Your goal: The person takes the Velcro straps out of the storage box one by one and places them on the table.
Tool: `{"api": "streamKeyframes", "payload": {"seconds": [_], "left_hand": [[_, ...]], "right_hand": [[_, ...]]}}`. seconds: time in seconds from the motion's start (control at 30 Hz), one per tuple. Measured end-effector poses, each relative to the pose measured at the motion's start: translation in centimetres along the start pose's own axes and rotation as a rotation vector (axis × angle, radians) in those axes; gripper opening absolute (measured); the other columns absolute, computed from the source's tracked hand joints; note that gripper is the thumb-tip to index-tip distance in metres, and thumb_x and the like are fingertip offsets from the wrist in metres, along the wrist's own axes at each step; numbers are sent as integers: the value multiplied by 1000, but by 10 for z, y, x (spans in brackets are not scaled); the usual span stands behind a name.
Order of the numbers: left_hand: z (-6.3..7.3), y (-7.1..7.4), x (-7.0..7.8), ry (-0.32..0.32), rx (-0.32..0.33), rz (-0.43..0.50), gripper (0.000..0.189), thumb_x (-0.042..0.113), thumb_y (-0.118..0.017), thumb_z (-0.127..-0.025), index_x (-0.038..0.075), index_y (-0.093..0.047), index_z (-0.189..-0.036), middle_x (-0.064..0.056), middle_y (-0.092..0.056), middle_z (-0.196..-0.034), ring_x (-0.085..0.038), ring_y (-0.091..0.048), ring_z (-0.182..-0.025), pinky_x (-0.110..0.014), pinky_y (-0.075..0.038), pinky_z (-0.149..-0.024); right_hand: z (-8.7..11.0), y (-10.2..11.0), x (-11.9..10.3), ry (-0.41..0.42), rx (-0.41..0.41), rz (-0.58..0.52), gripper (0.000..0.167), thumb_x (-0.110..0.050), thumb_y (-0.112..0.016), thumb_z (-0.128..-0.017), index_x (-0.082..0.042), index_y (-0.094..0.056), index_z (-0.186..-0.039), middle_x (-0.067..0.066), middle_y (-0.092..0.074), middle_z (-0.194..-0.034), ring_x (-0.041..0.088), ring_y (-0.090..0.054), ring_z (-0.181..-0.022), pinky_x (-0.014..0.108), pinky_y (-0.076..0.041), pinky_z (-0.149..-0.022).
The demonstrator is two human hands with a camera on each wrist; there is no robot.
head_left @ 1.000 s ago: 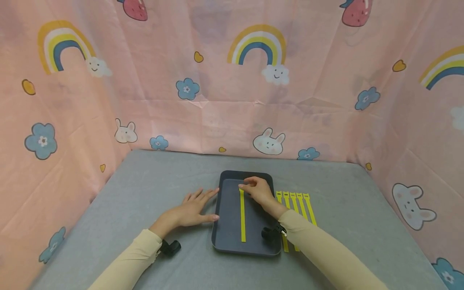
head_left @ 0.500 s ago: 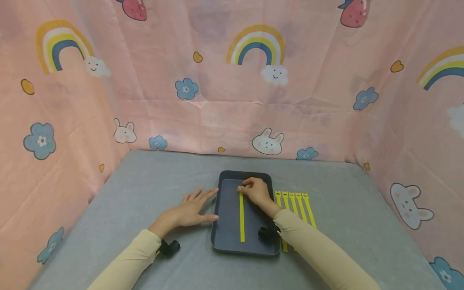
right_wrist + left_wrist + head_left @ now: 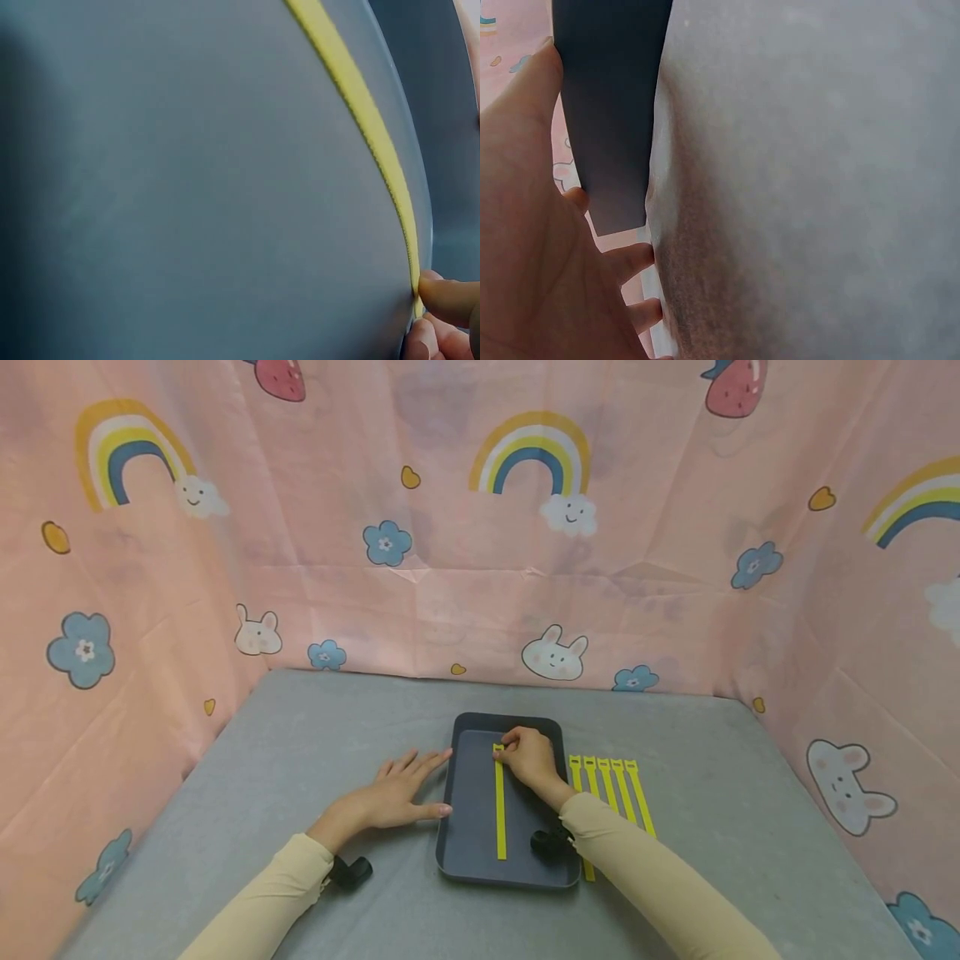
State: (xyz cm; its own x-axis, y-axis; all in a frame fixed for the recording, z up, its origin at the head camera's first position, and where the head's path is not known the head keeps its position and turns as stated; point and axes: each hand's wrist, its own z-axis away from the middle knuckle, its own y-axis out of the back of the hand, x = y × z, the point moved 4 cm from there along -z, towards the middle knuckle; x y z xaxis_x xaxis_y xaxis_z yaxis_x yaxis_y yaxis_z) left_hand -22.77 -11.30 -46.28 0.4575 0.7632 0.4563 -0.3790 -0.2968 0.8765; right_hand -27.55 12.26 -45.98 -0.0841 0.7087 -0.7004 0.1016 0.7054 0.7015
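A dark grey rectangular tray (image 3: 468, 835) lies on the table. Lengthwise inside it is a yellow hook-and-loop cable tie (image 3: 501, 818), flat and straight, with its slotted head at the far end. My right hand (image 3: 531, 756) reaches over the tray, thumb and fingertips pinching that tie near its head; the right wrist view shows the pinched end of the tie (image 3: 390, 172) at the lower right. With fingers spread, my left hand (image 3: 393, 795) touches the tray's left side at the thumb and a fingertip. The left wrist view has the thumb against the dark tray wall (image 3: 611, 112).
Several more yellow cable ties (image 3: 604, 768) lie in a row just right of the tray, partly hidden under the right forearm. A grey cloth covers the table (image 3: 360, 710). Pink printed curtains (image 3: 465, 593) enclose the back and sides.
My right hand has shifted slightly left, and its fingertips moved a little around the tie's head, which now shows more. The tie and tray stay put; my left hand has not moved.
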Motion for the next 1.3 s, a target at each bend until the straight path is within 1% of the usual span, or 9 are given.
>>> {"api": "streamKeyframes", "payload": {"seconds": [0.07, 0.23, 0.37, 0.57, 0.8, 0.93, 1.07, 1.3], "left_hand": [[0, 0, 0, 0, -1, 0, 88, 71, -51, -90, 41, -5, -159, -2, -15, -168, -40, -6, -155, -70, -5, -119], [0, 0, 0, 2, -2, -1, 89, 72, -50, -90, 41, -4, -159, -1, -15, -168, -40, -5, -156, -69, -4, -119], [-1, 0, -1, 2, 3, -1, 89, 72, -51, -89, 41, -5, -159, -2, -15, -168, -40, -6, -156, -70, -5, -119], [0, 0, 0, 5, 1, -3, 89, 71, -51, -90, 39, -5, -159, -2, -16, -168, -40, -6, -155, -70, -5, -119], [1, 1, 2, 12, 0, 10, 90, 71, -52, -89, 38, -7, -159, -2, -16, -168, -40, -7, -155, -69, -5, -120], [0, 0, 0, 5, 2, 13, 91, 73, -52, -88, 39, -6, -159, -2, -16, -168, -40, -7, -155, -69, -5, -120], [-2, -2, -2, 7, 5, 10, 91, 74, -51, -87, 41, -5, -159, -2, -17, -168, -40, -6, -156, -69, -6, -120], [-2, -1, -1, 16, 1, -1, 90, 73, -51, -88, 40, -6, -159, -2, -18, -168, -40, -6, -156, -68, -6, -120]], "right_hand": [[0, 0, 0, 11, -2, 15, 25, -13, -80, -81, 0, -71, -100, 10, -71, -82, 18, -64, -70, 33, -53, -68], [0, -1, -2, 40, -8, 34, 22, -11, -79, -83, -2, -65, -97, 11, -65, -89, 21, -60, -79, 37, -51, -73], [1, 0, -4, 64, -9, 38, 22, -10, -79, -83, -5, -62, -96, 11, -64, -92, 22, -59, -81, 37, -49, -75], [2, -1, -5, 77, -11, 56, 21, -12, -79, -84, -9, -60, -94, 7, -65, -89, 19, -58, -77, 33, -47, -70], [2, -1, -7, 156, -8, 63, 21, -8, -78, -83, -9, -59, -93, 5, -64, -81, 14, -54, -67, 29, -42, -64], [2, 3, -9, 182, -2, 44, 18, -7, -77, -84, -8, -62, -94, 5, -65, -78, 12, -54, -63, 28, -43, -62], [2, 8, -12, 200, -10, 1, 17, -9, -76, -86, -8, -64, -96, 6, -66, -77, 12, -56, -63, 29, -45, -63], [4, 24, -28, 253, -18, -60, 17, -13, -76, -87, -8, -64, -99, 5, -70, -79, 15, -63, -72, 32, -51, -70]]}}
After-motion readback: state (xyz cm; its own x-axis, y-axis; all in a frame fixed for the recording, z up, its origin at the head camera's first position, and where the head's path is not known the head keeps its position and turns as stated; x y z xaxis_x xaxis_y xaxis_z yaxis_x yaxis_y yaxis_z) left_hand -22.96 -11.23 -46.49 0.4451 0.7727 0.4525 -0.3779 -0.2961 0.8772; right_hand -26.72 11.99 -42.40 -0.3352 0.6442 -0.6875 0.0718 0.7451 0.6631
